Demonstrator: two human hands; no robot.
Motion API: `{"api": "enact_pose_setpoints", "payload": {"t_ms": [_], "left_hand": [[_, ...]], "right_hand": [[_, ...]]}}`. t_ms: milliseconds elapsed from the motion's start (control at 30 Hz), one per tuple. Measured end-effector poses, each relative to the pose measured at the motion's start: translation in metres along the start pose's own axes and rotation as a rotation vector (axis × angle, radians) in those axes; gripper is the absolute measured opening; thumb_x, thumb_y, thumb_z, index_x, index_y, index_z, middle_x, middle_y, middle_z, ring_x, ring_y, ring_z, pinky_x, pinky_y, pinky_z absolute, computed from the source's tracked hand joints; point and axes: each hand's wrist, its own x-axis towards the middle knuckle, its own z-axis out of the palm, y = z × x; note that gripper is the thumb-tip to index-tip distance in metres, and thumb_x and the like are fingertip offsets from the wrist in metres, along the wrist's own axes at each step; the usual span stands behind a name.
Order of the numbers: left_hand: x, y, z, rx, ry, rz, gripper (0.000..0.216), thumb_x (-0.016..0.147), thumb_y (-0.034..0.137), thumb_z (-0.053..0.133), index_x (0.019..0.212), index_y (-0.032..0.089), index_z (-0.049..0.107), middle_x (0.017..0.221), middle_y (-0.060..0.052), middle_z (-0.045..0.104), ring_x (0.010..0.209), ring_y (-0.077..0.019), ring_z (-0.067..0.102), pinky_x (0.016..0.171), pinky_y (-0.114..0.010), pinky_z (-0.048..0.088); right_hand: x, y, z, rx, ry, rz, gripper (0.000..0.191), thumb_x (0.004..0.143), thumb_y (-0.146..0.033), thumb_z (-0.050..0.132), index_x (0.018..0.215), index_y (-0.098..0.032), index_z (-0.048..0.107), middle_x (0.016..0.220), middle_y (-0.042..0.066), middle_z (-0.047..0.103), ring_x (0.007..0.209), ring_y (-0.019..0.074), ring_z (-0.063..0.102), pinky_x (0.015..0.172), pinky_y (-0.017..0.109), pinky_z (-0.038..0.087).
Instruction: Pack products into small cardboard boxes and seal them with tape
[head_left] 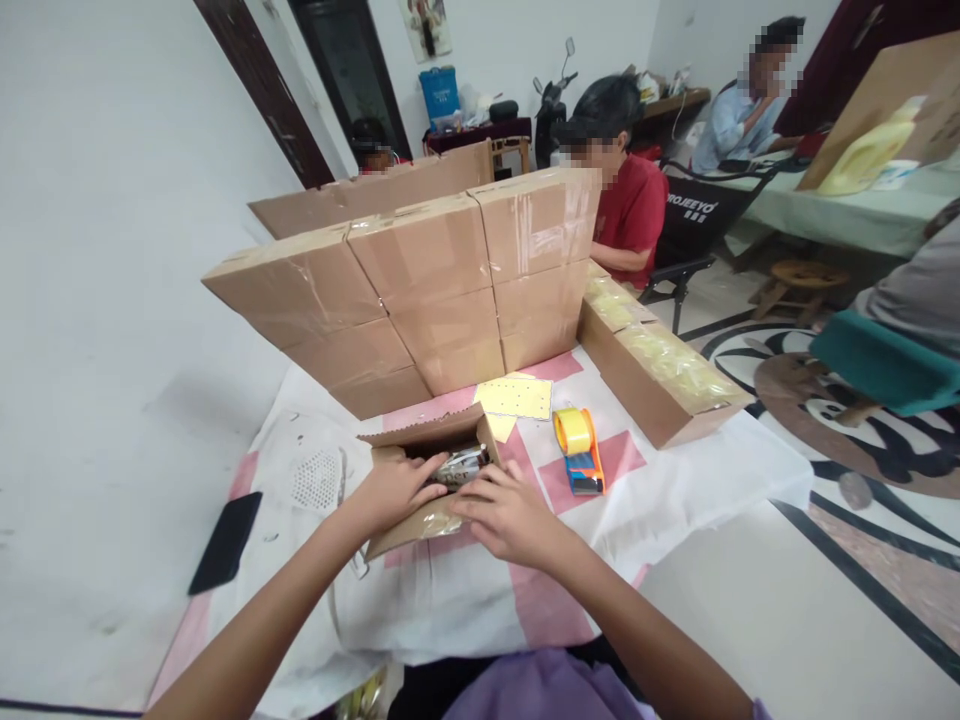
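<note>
Brown box (422, 432) edges lie under 2 hands (401, 490) (511, 515), fingers (480, 490) loosely spread, tape dispenser (581, 460) apart rightward.

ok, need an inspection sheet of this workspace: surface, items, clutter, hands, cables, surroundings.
Surface: pink-and-white tablecloth, creased.
Items: open carton, flaps up, a shiny lettered packet inside.
Clutter: tape dispenser, dotted yellow sheet, black flat object at the left edge, stacked cartons at the far side, long carton at right.
Hands: left hand reaches into the carton; right hand at its near right side.
Cables: none certain on the table.
Surroundings: person in red, wooden stool.
</note>
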Motion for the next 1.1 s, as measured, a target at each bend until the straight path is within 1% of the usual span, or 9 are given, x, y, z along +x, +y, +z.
{"api": "enact_pose_setpoints", "payload": {"t_ms": [167,300,433,533,633,767,833,967,1100], "left_hand": [[-0.012,-0.002,0.006,0.116,0.197,0.045,0.047,0.101,0.047,0.044,0.137,0.022,0.061,0.132,-0.016,0.066,0.101,-0.0302,0.067,0.090,-0.043,0.047],[-0.035,0.007,-0.007,0.102,0.190,-0.055,0.040,0.099,0.048,0.043,0.110,0.025,0.074,0.111,-0.013,0.075,0.095,-0.0290,0.068,0.092,-0.047,0.042],[-0.039,0.027,-0.033,0.068,0.128,-0.098,0.047,0.098,0.050,0.039,0.084,0.023,0.075,0.087,-0.013,0.076,0.083,-0.0283,0.067,0.087,-0.045,0.041],[-0.005,0.034,-0.040,-0.242,0.086,-0.161,0.045,0.093,0.057,0.048,0.092,0.021,0.074,0.089,-0.014,0.077,0.094,-0.0330,0.068,0.094,-0.047,0.040],[0.044,0.031,-0.027,-0.702,0.045,-0.270,0.047,0.078,0.063,0.066,0.097,0.021,0.073,0.095,-0.012,0.078,0.103,-0.0348,0.068,0.097,-0.044,0.041],[0.085,0.033,-0.006,-0.926,0.063,-0.292,0.056,0.082,0.071,0.052,0.083,0.019,0.072,0.088,-0.011,0.077,0.091,-0.0286,0.071,0.081,-0.036,0.053],[0.089,0.040,0.000,-1.015,0.115,-0.297,0.060,0.077,0.074,0.055,0.084,0.017,0.071,0.091,-0.012,0.077,0.090,-0.0277,0.072,0.078,-0.035,0.055],[0.077,0.057,0.005,-1.143,0.259,-0.316,0.062,0.066,0.067,0.073,0.100,0.016,0.069,0.110,-0.015,0.075,0.105,-0.0293,0.071,0.089,-0.036,0.057],[0.070,0.071,0.006,-1.329,0.303,-0.330,0.050,0.070,0.057,0.078,0.099,0.017,0.067,0.103,-0.011,0.076,0.099,-0.0284,0.071,0.088,-0.039,0.057]], "right_hand": [[-0.003,0.004,-0.001,0.000,0.000,0.039,0.033,0.093,-0.022,0.064,0.126,-0.028,0.066,0.122,0.003,0.071,0.111,0.0251,0.050,0.090,0.042,0.032],[-0.004,0.005,-0.001,0.012,0.001,0.082,0.032,0.095,-0.023,0.064,0.126,-0.029,0.066,0.122,0.003,0.071,0.110,0.0239,0.050,0.088,0.041,0.033],[-0.004,0.005,0.001,0.035,0.002,0.096,0.031,0.095,-0.024,0.064,0.126,-0.028,0.066,0.118,0.003,0.072,0.109,0.0232,0.050,0.089,0.040,0.034],[-0.006,0.006,0.005,0.043,-0.008,0.076,0.033,0.095,-0.023,0.063,0.128,-0.028,0.065,0.123,0.004,0.069,0.114,0.0250,0.049,0.092,0.040,0.035],[-0.009,0.007,0.008,0.030,-0.004,0.063,0.034,0.097,-0.024,0.060,0.130,-0.028,0.064,0.128,0.005,0.067,0.115,0.0252,0.049,0.093,0.041,0.035],[-0.014,0.008,0.011,0.020,0.011,0.045,0.034,0.097,-0.026,0.061,0.130,-0.030,0.062,0.132,0.003,0.065,0.117,0.0227,0.050,0.095,0.039,0.034],[-0.016,0.010,0.012,0.017,0.032,0.069,0.031,0.098,-0.028,0.061,0.128,-0.032,0.063,0.126,0.001,0.068,0.114,0.0211,0.052,0.094,0.038,0.034],[-0.016,0.016,0.017,-0.002,0.090,0.183,0.020,0.099,-0.029,0.061,0.117,-0.033,0.067,0.108,-0.003,0.074,0.108,0.0185,0.056,0.094,0.036,0.035],[-0.014,0.024,0.029,-0.071,0.122,0.200,0.009,0.097,-0.034,0.063,0.101,-0.028,0.070,0.097,-0.003,0.075,0.101,0.0192,0.059,0.090,0.033,0.040]]}}
